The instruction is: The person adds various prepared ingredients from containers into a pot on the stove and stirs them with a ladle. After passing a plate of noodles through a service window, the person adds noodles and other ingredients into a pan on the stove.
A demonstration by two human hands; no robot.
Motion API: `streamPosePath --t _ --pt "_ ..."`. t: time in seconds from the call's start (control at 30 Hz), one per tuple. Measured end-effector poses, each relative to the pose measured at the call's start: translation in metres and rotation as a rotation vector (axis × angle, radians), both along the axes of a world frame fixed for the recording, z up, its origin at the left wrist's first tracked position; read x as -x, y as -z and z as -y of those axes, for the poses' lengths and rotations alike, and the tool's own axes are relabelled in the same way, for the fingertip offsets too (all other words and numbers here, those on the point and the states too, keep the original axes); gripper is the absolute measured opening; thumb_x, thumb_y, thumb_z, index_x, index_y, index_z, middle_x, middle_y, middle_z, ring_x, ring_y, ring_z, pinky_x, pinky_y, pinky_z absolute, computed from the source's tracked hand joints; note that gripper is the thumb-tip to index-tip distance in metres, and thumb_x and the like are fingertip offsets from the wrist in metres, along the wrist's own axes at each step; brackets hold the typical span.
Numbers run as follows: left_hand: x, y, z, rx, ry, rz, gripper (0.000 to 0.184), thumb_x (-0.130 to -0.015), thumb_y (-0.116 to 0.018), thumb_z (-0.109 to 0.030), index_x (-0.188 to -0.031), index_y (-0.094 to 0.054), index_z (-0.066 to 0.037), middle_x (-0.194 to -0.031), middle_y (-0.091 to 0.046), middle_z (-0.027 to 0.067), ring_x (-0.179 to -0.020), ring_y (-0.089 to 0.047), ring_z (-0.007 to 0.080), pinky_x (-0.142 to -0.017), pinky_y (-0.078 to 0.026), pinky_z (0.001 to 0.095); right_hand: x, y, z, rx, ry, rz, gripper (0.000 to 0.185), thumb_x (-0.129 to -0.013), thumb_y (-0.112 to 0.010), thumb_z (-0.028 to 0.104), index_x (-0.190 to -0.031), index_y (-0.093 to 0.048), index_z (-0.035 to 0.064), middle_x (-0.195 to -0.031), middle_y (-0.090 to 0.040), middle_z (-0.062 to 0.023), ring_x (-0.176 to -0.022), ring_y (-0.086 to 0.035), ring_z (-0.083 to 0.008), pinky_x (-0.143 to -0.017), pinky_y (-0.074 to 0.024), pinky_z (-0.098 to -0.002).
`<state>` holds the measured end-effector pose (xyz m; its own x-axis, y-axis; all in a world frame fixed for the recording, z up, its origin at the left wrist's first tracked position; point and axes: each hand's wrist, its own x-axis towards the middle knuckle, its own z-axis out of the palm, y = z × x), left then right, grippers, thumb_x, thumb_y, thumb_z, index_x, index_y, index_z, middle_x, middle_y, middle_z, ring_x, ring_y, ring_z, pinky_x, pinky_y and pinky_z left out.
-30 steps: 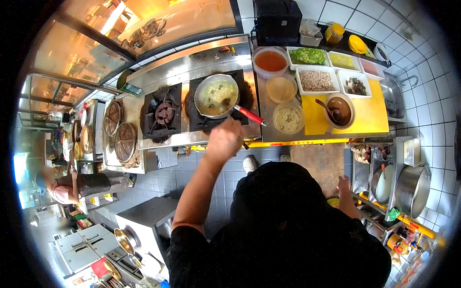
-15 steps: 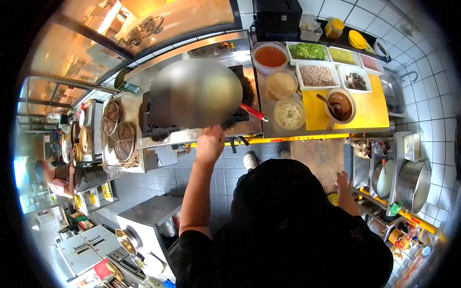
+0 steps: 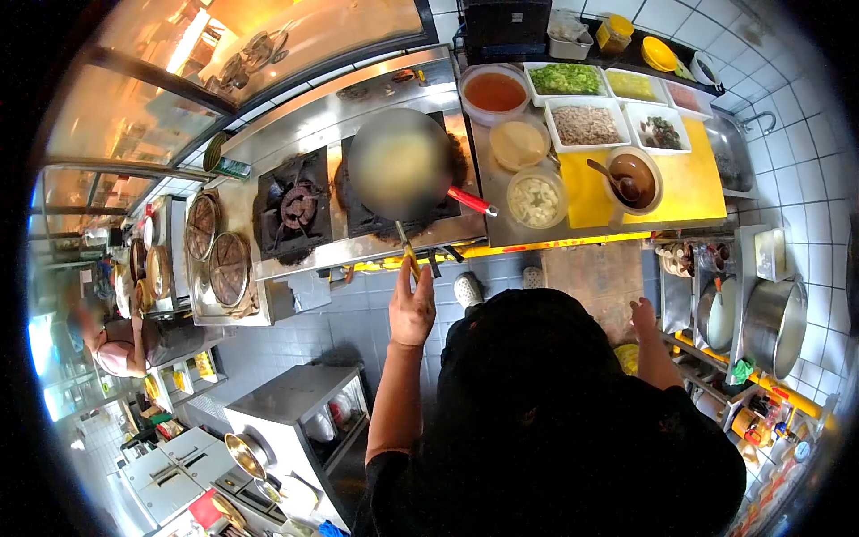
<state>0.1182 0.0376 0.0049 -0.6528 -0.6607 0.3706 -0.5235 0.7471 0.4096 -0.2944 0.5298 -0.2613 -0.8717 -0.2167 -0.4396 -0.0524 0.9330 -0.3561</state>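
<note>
My left hand (image 3: pixel 412 313) is closed around the handle of a long, thin utensil (image 3: pixel 406 243) with yellowish and metallic parts. Its far end reaches the near rim of a pan and is lost in blur. The round pan (image 3: pixel 398 166) rests on the right burner, its red handle (image 3: pixel 472 200) pointing right. Something pale yellow lies in it, too smeared to identify. Away from the counter, my right hand (image 3: pixel 642 317) hangs by the right-hand shelves, fingers loosely bent and apart, with nothing visible in it.
A bare gas burner (image 3: pixel 297 206) is left of the pan. Right of the stove are a tub of reddish liquid (image 3: pixel 495 92), a tub of white pieces (image 3: pixel 537 198), a brown sauce pot (image 3: pixel 644 166) with a ladle, and trays of chopped food (image 3: pixel 586 125). Another person (image 3: pixel 116 345) stands far left.
My left hand has drawn back from the stove edge, and the utensil's handle now shows. The large blurred shape over the left burner is gone, exposing that burner. My right hand stays low.
</note>
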Motion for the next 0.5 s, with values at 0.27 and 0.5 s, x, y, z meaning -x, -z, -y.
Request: streamPosePath --t 0.27,0.5 --pt "0.040 -0.042 -0.008 -0.032 0.005 -0.261 0.031 -0.088 -0.067 0.003 -0.119 -0.065 -0.001 -0.131 -0.057 0.0267 -0.112 -0.064 0.0411 -0.091 -0.055 0.0406 -0.013 -0.024 0.025 0.064 0.056 0.065 0.059 -0.089 -0.069 0.033 -0.136 -0.054 -0.0011 -0.120 -0.066 -0.0269 -0.110 -0.064 -0.0380 -0.089 -0.0544 -0.0467" --pt "0.090 -0.062 -0.020 -0.066 0.125 -0.360 0.029 -0.089 -0.062 0.007 -0.117 -0.064 -0.001 -0.123 -0.063 0.0240 -0.114 -0.063 0.0394 -0.095 -0.052 0.0407 -0.025 -0.005 -0.020 0.027 -0.052 0.033 0.059 -0.089 -0.068 0.032 -0.137 -0.054 0.0013 -0.124 -0.064 -0.0220 -0.115 -0.062 -0.0364 -0.091 -0.0547 -0.0482"
